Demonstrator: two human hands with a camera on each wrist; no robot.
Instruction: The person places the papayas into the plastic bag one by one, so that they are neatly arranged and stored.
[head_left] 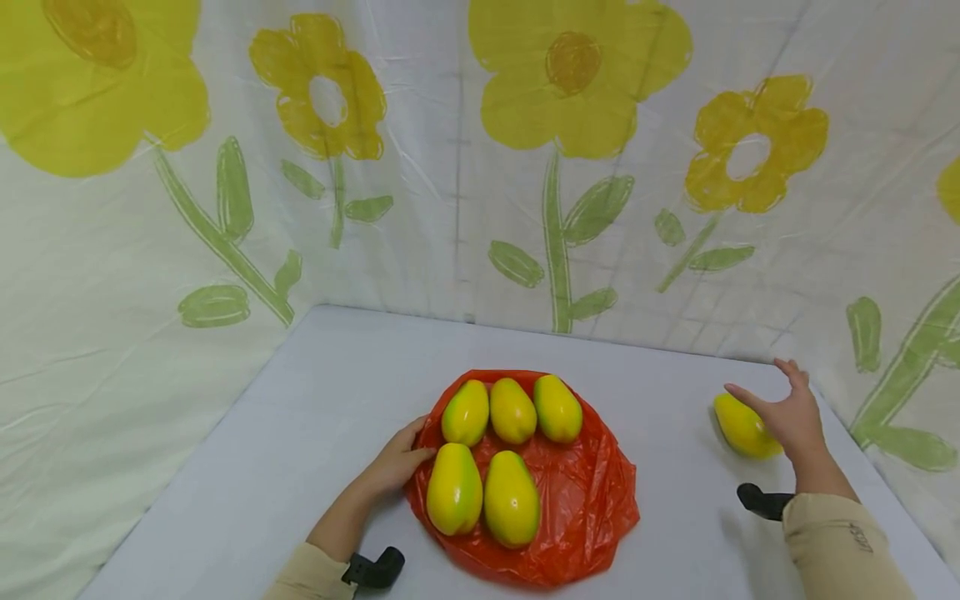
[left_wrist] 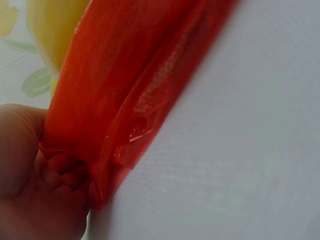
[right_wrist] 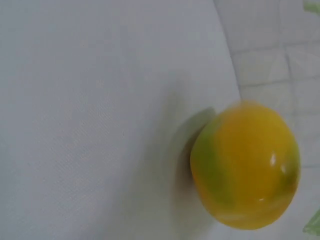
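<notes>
A red plastic bag lies spread with its rim rolled into a round shape. Several yellow-green papayas sit on it, three along the back and two in front. My left hand grips the bag's left edge; the left wrist view has the thumb over the red plastic and the curled fingers under it. Off to the right, a single papaya rests on the table. Close over that fruit is my right hand, thumb and fingers spread wide. The right wrist view has the lone papaya with no fingers showing.
The white table ends at a hanging cloth printed with yellow flowers, behind and at both sides. The lone papaya is near the table's right edge. A black wrist device is strapped on each arm.
</notes>
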